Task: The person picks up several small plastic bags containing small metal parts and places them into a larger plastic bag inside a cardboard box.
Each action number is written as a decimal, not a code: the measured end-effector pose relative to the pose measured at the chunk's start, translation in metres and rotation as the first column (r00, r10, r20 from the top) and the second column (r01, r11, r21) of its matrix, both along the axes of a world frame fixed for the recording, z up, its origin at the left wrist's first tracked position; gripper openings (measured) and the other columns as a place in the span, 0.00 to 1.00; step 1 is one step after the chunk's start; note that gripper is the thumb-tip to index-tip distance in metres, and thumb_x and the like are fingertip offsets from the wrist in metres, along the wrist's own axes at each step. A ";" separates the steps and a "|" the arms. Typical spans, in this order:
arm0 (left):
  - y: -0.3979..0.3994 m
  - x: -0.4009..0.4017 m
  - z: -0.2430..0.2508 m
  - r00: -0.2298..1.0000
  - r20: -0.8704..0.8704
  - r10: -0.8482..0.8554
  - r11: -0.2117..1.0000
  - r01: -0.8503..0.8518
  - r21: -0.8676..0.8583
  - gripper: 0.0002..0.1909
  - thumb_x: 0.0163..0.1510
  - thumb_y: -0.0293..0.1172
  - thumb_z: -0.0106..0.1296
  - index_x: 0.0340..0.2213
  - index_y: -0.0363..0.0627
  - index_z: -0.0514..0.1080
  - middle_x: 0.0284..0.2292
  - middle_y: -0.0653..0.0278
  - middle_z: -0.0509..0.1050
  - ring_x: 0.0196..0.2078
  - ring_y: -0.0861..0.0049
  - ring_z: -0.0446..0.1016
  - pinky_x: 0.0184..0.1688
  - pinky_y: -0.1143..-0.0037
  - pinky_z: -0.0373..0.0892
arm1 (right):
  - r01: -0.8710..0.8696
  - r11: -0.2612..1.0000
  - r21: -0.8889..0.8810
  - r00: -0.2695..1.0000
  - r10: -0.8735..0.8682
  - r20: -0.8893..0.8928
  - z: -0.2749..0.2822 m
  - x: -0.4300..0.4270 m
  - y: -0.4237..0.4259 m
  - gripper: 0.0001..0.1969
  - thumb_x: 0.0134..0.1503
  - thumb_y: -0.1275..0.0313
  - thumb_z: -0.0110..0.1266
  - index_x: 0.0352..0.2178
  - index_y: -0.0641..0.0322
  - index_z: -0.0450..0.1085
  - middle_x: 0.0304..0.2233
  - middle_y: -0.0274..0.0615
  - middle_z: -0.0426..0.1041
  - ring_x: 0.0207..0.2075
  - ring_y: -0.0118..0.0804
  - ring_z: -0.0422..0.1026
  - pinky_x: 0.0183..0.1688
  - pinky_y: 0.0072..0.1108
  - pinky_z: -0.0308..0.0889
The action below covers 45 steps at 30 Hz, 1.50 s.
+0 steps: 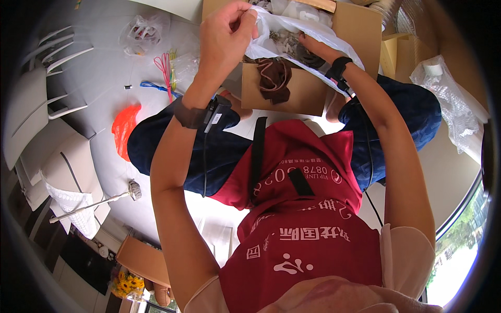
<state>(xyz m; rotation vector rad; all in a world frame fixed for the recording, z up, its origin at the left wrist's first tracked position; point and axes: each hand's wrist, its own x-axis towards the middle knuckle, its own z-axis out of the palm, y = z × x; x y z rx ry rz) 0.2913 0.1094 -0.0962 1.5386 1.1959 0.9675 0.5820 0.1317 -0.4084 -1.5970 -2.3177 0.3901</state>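
Observation:
My left hand (227, 39) pinches the rim of a white plastic bag (301, 24) between thumb and fingers. The bag's mouth gapes inside an open cardboard box (358, 33). Small mixed grey and brown pieces (283, 42), too jumbled to name, lie in it. My right hand (319, 47) reaches into the bag from the right. Its fingertips touch the contents and are partly hidden, so their grip is unclear. A dark brown cloth item (276, 84) with a lighter cord hangs over the box's near flap (309, 92), between my bare feet.
On the floor at left are a red plastic bag (126, 131), pink cord (164, 70), blue cord (156, 85) and a clear bag (141, 35) with things inside. White chairs (29, 117) and a long-handled brush (94, 206) stand farther left. Bubble wrap (448, 101) lies at right.

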 end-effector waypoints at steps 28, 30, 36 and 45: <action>-0.001 0.003 0.003 0.998 -0.063 -0.025 1.000 0.024 -0.014 0.09 0.61 0.24 0.46 0.27 0.36 0.70 0.18 0.71 0.70 0.20 0.89 0.65 0.21 0.83 0.59 | 0.045 0.993 -0.113 0.989 -0.061 -0.134 -0.071 0.017 0.013 0.16 0.57 0.65 0.53 0.46 0.57 0.71 0.42 0.46 0.76 0.41 0.48 0.74 0.45 0.34 0.68; 0.001 0.007 0.002 0.998 -0.053 -0.037 0.999 0.036 -0.017 0.09 0.61 0.25 0.46 0.27 0.36 0.70 0.19 0.70 0.70 0.20 0.89 0.65 0.21 0.83 0.59 | 0.038 0.978 -0.205 0.976 -0.080 -0.201 -0.070 0.014 0.015 0.15 0.57 0.65 0.55 0.44 0.59 0.71 0.41 0.47 0.76 0.41 0.48 0.73 0.45 0.33 0.68; -0.007 -0.009 -0.002 0.998 -0.056 0.019 1.000 -0.020 -0.015 0.08 0.61 0.24 0.46 0.28 0.37 0.71 0.19 0.69 0.70 0.19 0.89 0.65 0.21 0.83 0.58 | -0.134 0.843 -0.521 0.983 0.047 -0.177 0.011 -0.037 0.019 0.12 0.56 0.65 0.58 0.36 0.63 0.69 0.34 0.42 0.73 0.37 0.40 0.71 0.44 0.30 0.67; -0.001 0.003 0.003 0.998 -0.064 -0.022 0.999 0.019 -0.035 0.08 0.61 0.24 0.46 0.28 0.36 0.71 0.19 0.69 0.70 0.19 0.88 0.65 0.21 0.83 0.58 | -0.423 0.843 -0.331 0.702 0.075 -0.708 -0.048 0.034 0.028 0.08 0.50 0.73 0.61 0.30 0.60 0.68 0.27 0.33 0.71 0.31 0.27 0.67 0.38 0.25 0.65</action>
